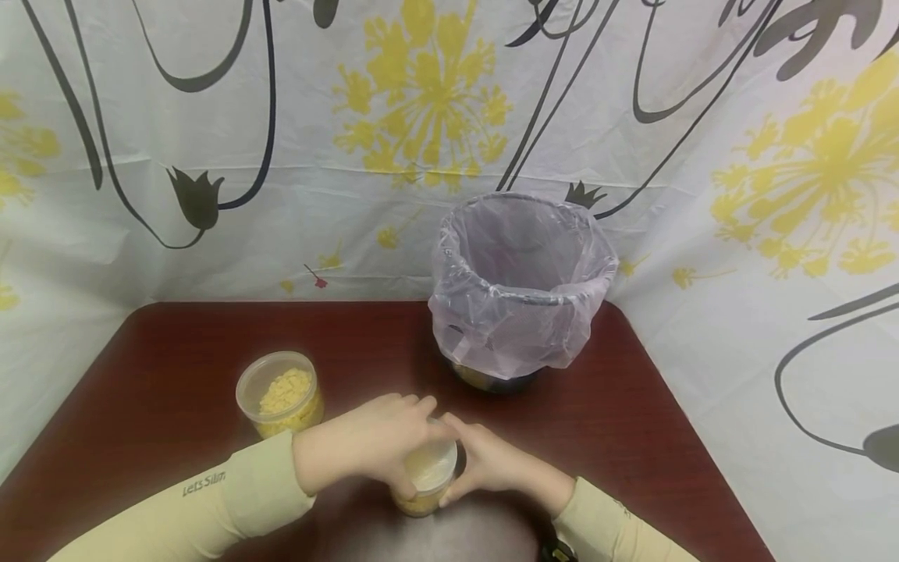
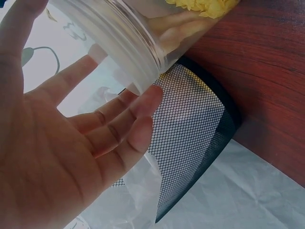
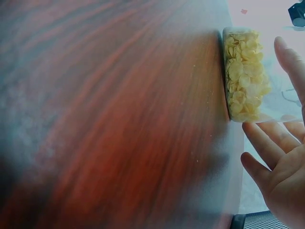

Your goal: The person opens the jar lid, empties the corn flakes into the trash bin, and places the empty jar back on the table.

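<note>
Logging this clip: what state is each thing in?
Nearer jar: upright, partly filled with yellow flakes
Lid: appears on
Farther jar: upright, holding flakes, looks open
Mesh bin: upright
Bag: lining the bin, folded over its rim
Left hand: curved round nearer jar
Right hand: likewise

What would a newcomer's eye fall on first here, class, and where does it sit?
Probably the bin lined with a pale plastic bag, at the back of the dark red table, right of centre. Next, the left hand and right hand around a clear jar nearer the front. Another jar, holding yellow flakes, stands to the left.
</note>
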The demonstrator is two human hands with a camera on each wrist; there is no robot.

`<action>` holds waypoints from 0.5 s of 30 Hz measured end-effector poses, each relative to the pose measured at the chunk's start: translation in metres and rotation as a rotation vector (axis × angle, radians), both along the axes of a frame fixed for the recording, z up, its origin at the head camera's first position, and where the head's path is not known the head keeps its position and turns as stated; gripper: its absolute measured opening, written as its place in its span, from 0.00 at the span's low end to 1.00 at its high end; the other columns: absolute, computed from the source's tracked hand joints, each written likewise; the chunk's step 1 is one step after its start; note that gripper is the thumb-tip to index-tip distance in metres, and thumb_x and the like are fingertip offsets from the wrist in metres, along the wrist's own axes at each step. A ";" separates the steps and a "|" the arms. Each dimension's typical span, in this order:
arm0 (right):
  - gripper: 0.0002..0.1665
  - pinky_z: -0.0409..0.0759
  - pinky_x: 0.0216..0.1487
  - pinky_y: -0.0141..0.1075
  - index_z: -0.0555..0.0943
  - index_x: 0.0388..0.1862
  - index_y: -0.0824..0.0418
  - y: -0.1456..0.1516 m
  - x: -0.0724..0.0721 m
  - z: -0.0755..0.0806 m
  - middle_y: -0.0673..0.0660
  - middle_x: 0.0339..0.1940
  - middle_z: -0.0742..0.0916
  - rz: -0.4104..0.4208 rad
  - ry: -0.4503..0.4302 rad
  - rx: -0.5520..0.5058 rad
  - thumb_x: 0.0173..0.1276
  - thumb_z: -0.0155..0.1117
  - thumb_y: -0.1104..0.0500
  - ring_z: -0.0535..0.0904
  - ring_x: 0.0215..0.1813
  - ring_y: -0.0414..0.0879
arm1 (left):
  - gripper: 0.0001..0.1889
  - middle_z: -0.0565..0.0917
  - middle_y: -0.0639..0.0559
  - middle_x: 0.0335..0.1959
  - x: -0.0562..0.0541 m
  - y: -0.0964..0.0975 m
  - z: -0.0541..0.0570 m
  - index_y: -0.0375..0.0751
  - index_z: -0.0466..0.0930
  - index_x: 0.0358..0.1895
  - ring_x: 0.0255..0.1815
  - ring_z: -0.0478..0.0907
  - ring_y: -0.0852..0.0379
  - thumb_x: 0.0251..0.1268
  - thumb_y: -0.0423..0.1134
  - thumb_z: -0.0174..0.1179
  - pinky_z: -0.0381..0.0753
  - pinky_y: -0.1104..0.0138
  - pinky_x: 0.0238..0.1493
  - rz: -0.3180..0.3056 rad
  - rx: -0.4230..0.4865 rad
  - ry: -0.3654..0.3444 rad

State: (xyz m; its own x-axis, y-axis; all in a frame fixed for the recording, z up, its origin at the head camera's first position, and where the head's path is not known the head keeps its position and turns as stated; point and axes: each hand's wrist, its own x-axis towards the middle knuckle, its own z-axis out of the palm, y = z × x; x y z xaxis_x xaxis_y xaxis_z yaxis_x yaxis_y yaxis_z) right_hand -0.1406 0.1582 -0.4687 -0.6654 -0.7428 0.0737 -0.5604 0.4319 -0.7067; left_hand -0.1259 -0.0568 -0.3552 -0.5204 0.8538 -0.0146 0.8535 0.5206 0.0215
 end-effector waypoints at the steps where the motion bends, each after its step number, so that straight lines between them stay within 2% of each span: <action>1: 0.52 0.73 0.54 0.34 0.66 0.59 0.50 0.000 0.000 0.000 0.43 0.48 0.81 0.000 -0.004 0.000 0.37 0.83 0.44 0.77 0.50 0.36 | 0.39 0.72 0.55 0.35 0.000 0.000 0.000 0.58 0.77 0.56 0.32 0.72 0.57 0.29 0.59 0.75 0.75 0.64 0.35 0.003 0.000 -0.001; 7: 0.51 0.73 0.55 0.35 0.66 0.58 0.50 0.000 0.000 0.001 0.43 0.48 0.80 -0.001 -0.011 0.002 0.36 0.83 0.43 0.76 0.50 0.36 | 0.39 0.73 0.55 0.35 0.000 0.001 -0.001 0.58 0.78 0.54 0.31 0.73 0.58 0.28 0.61 0.75 0.75 0.65 0.34 0.017 -0.003 0.001; 11: 0.51 0.73 0.55 0.35 0.66 0.58 0.49 -0.001 -0.001 0.000 0.43 0.47 0.81 -0.003 0.007 0.006 0.35 0.83 0.42 0.77 0.50 0.36 | 0.39 0.73 0.55 0.36 0.000 0.000 -0.002 0.59 0.78 0.54 0.33 0.73 0.57 0.29 0.64 0.73 0.74 0.64 0.33 0.016 -0.013 0.030; 15: 0.56 0.72 0.57 0.36 0.64 0.64 0.49 0.000 -0.001 -0.001 0.46 0.52 0.81 -0.001 0.017 -0.002 0.35 0.83 0.41 0.76 0.53 0.38 | 0.40 0.75 0.57 0.41 -0.001 -0.001 -0.001 0.60 0.77 0.57 0.38 0.73 0.57 0.30 0.65 0.72 0.73 0.63 0.36 -0.017 -0.019 0.038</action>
State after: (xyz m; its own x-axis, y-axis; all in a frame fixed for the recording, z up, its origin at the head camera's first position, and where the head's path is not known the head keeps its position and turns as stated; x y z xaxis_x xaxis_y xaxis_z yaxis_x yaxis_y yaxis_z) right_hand -0.1418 0.1583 -0.4695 -0.6649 -0.7419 0.0863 -0.5718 0.4313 -0.6979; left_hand -0.1270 -0.0580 -0.3564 -0.5064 0.8622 -0.0116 0.8622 0.5061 -0.0213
